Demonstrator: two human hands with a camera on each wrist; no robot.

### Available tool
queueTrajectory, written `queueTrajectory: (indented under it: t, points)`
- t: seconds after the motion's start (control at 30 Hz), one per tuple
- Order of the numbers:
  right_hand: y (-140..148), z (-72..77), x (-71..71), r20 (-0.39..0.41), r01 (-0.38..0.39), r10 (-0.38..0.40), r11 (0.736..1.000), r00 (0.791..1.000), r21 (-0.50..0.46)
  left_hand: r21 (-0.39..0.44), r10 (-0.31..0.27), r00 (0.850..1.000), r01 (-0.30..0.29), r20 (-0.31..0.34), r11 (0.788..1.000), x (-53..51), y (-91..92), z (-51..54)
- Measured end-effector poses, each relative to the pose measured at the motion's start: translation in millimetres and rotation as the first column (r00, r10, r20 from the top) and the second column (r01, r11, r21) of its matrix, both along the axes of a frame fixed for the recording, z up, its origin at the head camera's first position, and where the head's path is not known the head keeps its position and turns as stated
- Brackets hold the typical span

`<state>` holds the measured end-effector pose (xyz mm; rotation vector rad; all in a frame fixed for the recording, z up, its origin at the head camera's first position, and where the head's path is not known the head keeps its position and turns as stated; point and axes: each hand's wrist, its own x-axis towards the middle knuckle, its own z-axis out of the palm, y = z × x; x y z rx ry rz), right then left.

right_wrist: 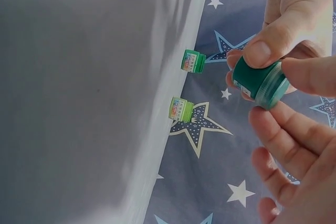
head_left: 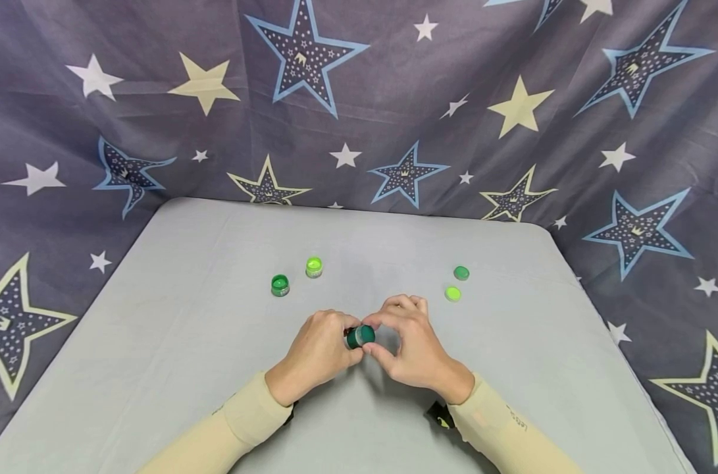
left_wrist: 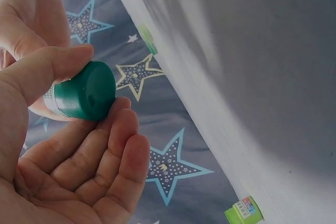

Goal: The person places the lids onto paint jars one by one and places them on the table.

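A small dark green jar (head_left: 360,336) is held between the two hands above the table's near middle. The left hand (head_left: 323,349) grips the jar's body, its thumb and fingers round the dark green side in the right wrist view. On the jar's lid end (right_wrist: 273,89) the right hand (head_left: 414,345) pinches with thumb and fingertips; its other fingers are loosely bent. In the left wrist view the jar's rounded green bottom (left_wrist: 97,91) faces the camera. The lid appears to be on the jar.
On the grey table (head_left: 216,243), an uncovered green jar (head_left: 280,285) and an uncovered light green jar (head_left: 314,266) stand left of centre. A green lid (head_left: 462,272) and a light green lid (head_left: 453,293) lie to the right. A star-patterned cloth (head_left: 347,92) hangs behind.
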<state>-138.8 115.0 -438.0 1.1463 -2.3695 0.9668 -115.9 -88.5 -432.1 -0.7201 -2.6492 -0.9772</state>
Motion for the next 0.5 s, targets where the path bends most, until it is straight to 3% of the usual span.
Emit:
queueTrajectory:
  t: [0.5]
  points:
    - [-2.6, -2.3, 0.8, -0.030, 0.004, -0.004, 1.000, 1.000, -0.021, -0.012, 0.010, 0.999, -0.010, -0.031, 1.000, 0.0, -0.3, -1.1]
